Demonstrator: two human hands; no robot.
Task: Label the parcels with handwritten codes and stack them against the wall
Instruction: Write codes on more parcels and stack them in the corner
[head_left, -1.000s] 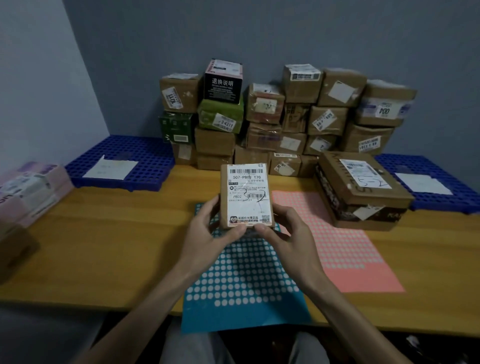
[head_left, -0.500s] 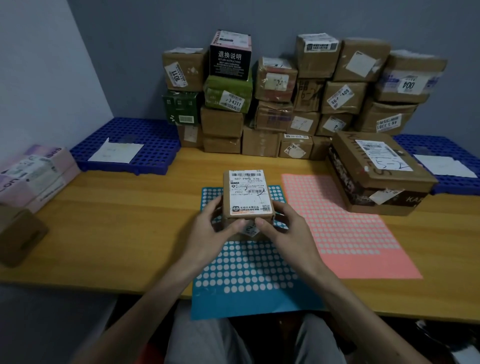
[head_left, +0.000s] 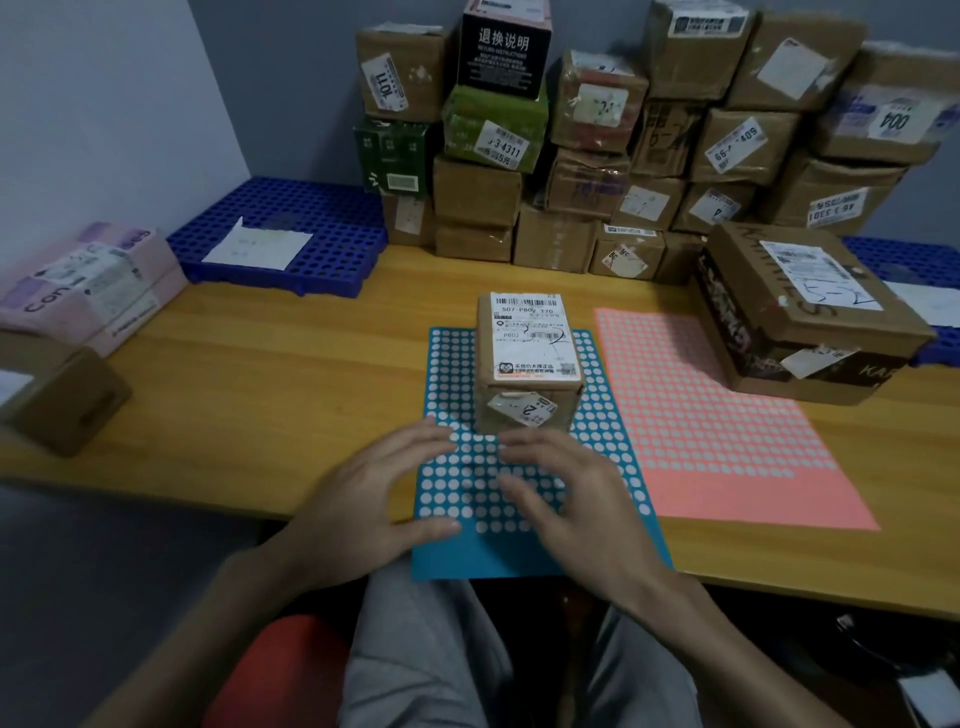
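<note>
Small brown parcel (head_left: 527, 358) stands upright on the far half of the blue sticker sheet (head_left: 605, 447), mid-table, with a printed label on top and a small crumpled one on its near face. Pen strokes cross the top label; I cannot read them for certain. Left hand (head_left: 384, 499) and right hand (head_left: 576, 509) hover just near of the parcel, side by side, fingers spread and relaxed, holding nothing and not touching the box. Both are a little blurred. Judgement: taped cardboard, stiff, likely light enough for one hand, though the tape may be slick. The best hold looks like the plain left and right side faces, thumbs low, keeping off the labels so no ink smears. The corners look firm, nothing fragile showing. The pink sticker sheet (head_left: 711, 415) lies just right of the blue one. Beyond it a large flat box (head_left: 810, 312) sits to the right, near enough to catch an elbow. The stack of parcels (head_left: 623, 156) stands against the far wall, its top row at the frame edge. Bare wood of the table (head_left: 260, 389) lies between parcel and stack, giving a straight path. The low front row of the stack seems the easier landing. The blue sheet overhangs the near table edge and could slide if dragged.
</note>
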